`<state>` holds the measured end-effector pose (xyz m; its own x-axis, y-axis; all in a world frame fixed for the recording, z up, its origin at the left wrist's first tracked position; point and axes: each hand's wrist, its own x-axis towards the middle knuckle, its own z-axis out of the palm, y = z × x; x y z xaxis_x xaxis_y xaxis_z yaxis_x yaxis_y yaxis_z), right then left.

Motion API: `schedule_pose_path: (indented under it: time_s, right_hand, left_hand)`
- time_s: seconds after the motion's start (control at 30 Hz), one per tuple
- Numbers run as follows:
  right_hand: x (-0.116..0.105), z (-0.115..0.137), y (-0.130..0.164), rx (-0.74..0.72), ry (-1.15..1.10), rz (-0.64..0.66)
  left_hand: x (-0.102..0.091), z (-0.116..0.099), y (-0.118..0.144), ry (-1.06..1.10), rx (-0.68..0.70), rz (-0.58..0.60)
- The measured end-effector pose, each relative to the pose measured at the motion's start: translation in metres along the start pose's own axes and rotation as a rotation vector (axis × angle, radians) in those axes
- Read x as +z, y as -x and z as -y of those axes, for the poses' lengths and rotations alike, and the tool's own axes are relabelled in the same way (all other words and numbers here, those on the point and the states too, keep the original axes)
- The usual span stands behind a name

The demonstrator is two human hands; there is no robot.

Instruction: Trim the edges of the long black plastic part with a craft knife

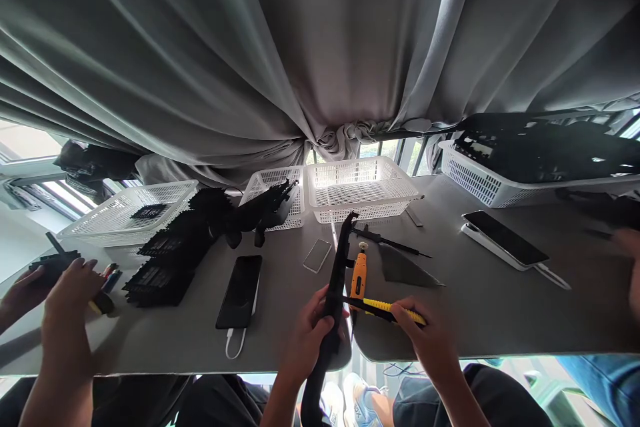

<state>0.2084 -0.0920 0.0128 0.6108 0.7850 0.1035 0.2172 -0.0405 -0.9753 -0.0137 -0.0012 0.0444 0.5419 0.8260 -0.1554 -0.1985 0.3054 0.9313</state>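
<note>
Here's the black part (336, 287), slanting up through my left hand (307, 333), its far end rising beyond my fingers and its near end dropping below my wrist. That hand is clamping around it, thumb on top. Over on its right, my right hand (425, 333) is gripping the knife (395, 310), pointing its dark tip in at the part's edge, just above my left thumb. I'm bringing blade and edge together, by my reading; whether it's touching or biting, I can't tell. This move is calling for a firm left grip, a light, controlled right, and that thumb staying clear of the blade. Just beyond the knife, the orange tool (359, 273) is lying; farther out, the caliper (385, 238) and the basket (370, 210). Left of my left hand, a phone (240, 290) is resting.
</note>
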Motion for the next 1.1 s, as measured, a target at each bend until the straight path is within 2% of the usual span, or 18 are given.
schedule_pose_path:
  time_s: [0.17, 0.3, 0.73, 0.9, 1.1]
  right_hand:
    - [-0.0002, 0.0023, -0.0015, -0.01, 0.028, -0.01]
    - [-0.0007, 0.0006, -0.0017, -0.016, 0.039, -0.067]
    - [-0.0002, -0.0004, -0.0012, 0.006, 0.021, -0.027]
    - [0.0, -0.0035, -0.0021, 0.028, 0.028, -0.082]
    - [-0.0001, -0.0052, -0.0032, 0.015, 0.03, -0.038]
  left_hand:
    - [-0.0026, 0.0021, -0.0001, 0.025, -0.003, -0.004]
    - [-0.0047, 0.0045, -0.0009, 0.028, 0.0, 0.0]
    - [-0.0061, 0.0069, -0.0007, -0.001, 0.02, -0.013]
    - [-0.0057, 0.0059, -0.0007, -0.002, 0.004, -0.026]
    - [-0.0052, 0.005, -0.0008, -0.005, 0.015, -0.028]
